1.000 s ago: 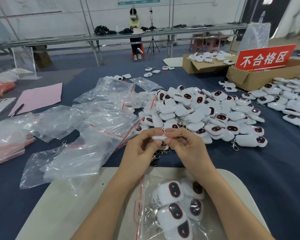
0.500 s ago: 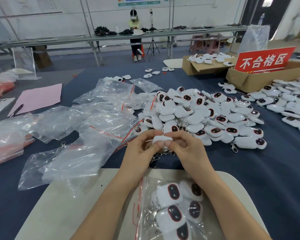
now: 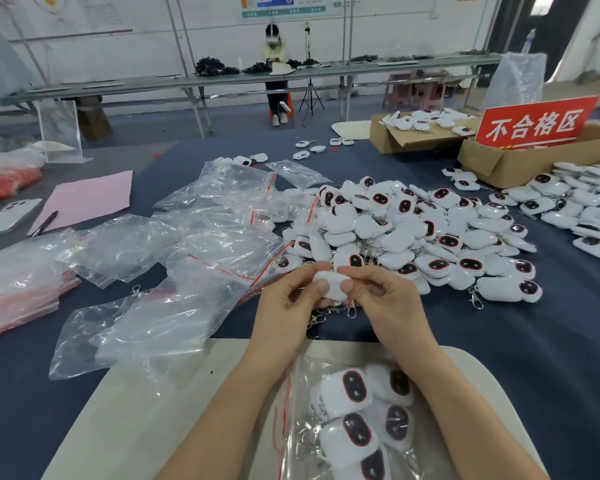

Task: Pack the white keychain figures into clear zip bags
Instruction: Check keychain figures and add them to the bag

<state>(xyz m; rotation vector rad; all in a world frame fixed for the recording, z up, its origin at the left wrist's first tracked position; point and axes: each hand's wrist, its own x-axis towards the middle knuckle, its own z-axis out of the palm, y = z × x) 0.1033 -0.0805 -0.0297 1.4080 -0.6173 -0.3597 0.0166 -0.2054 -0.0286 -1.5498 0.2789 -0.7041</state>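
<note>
1. The left hand [image 3: 284,306] and the right hand [image 3: 385,303] meet at the near edge of the heap. Both are clamped on one white keychain figure [image 3: 333,285], with the thumbs pressed on its near side and the fingers curled behind it.
2. A metal clasp [image 3: 351,311] dangles below the held figure, between the two hands and above the dark blue table cover [image 3: 551,341].
3. Nearer than the hands, under the wrists, a clear zip bag [image 3: 300,375] lies on a beige board [image 3: 146,410]. Its red seal strip runs down its left side.
4. Inside that bag lie several packed figures [image 3: 349,393], crowded together with their dark oval faces turned up. How many there are cannot be told.
5. Just beyond the hands, spreading to the right, is a loose heap of figures [image 3: 413,230] with key rings tangled among them. A further spread of the same figures lies at the right edge.
6. To the left of the heap, empty zip bags [image 3: 194,244] lie crumpled and overlapping across the cover.
7. Far right stands a cardboard box [image 3: 506,164] with a red sign [image 3: 534,123] propped in it. A second box [image 3: 399,140] to its left holds more white figures.
8. Far left lies a pink sheet [image 3: 87,199] — a pen [image 3: 45,223] rests at its near corner, and a phone [image 3: 11,216] lies face down just left of it.
</note>
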